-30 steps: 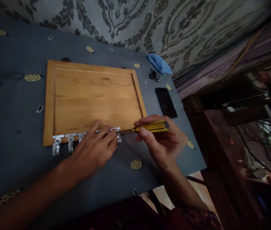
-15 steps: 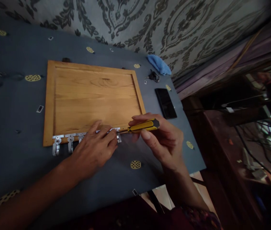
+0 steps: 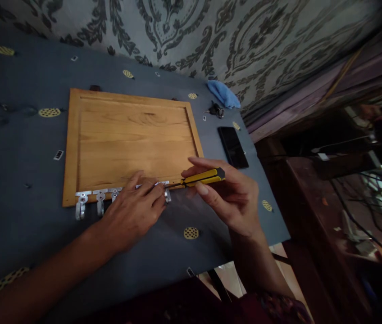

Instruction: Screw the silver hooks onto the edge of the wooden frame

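A framed wooden panel (image 3: 137, 135) lies flat, with several silver metal hooks (image 3: 82, 204) in a row along its near edge. My right hand (image 3: 234, 193) grips the yellow and black handle of a screwdriver (image 3: 202, 177) between thumb and fingers. Its shaft points left, and its tip meets the rightmost hooks by my left fingertips. Over that same edge rests my left hand (image 3: 135, 213), its bent fingers pressed together on a metal hook and partly covering it. Just what lies under those fingertips is hidden.
The panel is on a table with a blue patterned cover (image 3: 164, 252). To the right are a black phone (image 3: 233, 146), keys (image 3: 216, 110) and a blue cloth (image 3: 224, 93). Patterned fabric (image 3: 184, 36) borders the far side. Cables (image 3: 366, 216) hang beyond the right edge.
The view has shifted very slightly. The right fingers have moved a little on the screwdriver handle, with the index finger a bit higher. The left hand stays in place.
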### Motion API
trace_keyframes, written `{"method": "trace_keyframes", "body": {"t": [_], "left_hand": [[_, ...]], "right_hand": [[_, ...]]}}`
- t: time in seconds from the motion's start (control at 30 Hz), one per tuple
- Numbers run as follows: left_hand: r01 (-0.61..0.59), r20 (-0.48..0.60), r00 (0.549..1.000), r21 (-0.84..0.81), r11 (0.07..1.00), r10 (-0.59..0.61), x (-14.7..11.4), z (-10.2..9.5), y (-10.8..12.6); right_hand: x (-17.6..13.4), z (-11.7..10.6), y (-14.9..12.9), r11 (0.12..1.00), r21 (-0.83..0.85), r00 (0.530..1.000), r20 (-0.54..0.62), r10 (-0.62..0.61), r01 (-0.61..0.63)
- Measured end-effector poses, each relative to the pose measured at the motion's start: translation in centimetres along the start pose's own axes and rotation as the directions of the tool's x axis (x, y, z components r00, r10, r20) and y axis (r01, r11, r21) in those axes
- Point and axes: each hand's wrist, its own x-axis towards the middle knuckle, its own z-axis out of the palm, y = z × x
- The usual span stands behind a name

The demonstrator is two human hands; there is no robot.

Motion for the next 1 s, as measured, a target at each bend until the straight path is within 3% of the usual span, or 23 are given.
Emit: {"method": "trace_keyframes", "body": {"t": [0.17, 0.3, 0.4, 0.5, 0.6, 0.73, 1.0], "left_hand": [[0.002, -0.005, 1.000, -0.011, 1.000, -0.002, 0.04, -0.14, 0.02], [0.003, -0.002, 1.000, -0.010, 1.000, -0.003, 0.07, -0.18, 0.04], [0.007, -0.010, 1.000, -0.011, 1.000, -0.007, 0.07, -0.10, 0.05], [0.011, -0.015, 1.000, -0.022, 1.000, -0.011, 0.06, -0.05, 0.06], [0.019, 0.000, 1.000, -0.034, 0.999, -0.019, 0.06, -0.05, 0.06], [0.012, -0.025, 1.000, -0.035, 0.999, -0.013, 0.10, 0.00, 0.03], [-0.011, -0.023, 1.000, 0.005, 1.000, 0.012, 0.02, -0.01, -0.03]], "right_hand": [[0.25, 0.20, 0.20, 0.981, -0.172, 0.993, -0.053, -0.102, 0.092], [0.16, 0.51, 0.12, 0.988, -0.152, 0.995, -0.088, -0.035, 0.022], [0.20, 0.17, -0.14, 0.997, -0.078, 1.000, -0.003, -0.004, 0.004], [0.20, -0.12, -0.17, 0.989, -0.132, 0.994, 0.087, -0.059, 0.070], [0.02, 0.20, 0.12, 0.968, -0.219, 0.990, -0.033, -0.134, 0.123], [-0.17, 0.80, 0.26, 0.965, -0.208, 0.936, -0.275, -0.218, 0.163], [-0.59, 0.85, 0.29, 0.977, -0.210, 0.970, -0.225, -0.089, 0.041]]}}
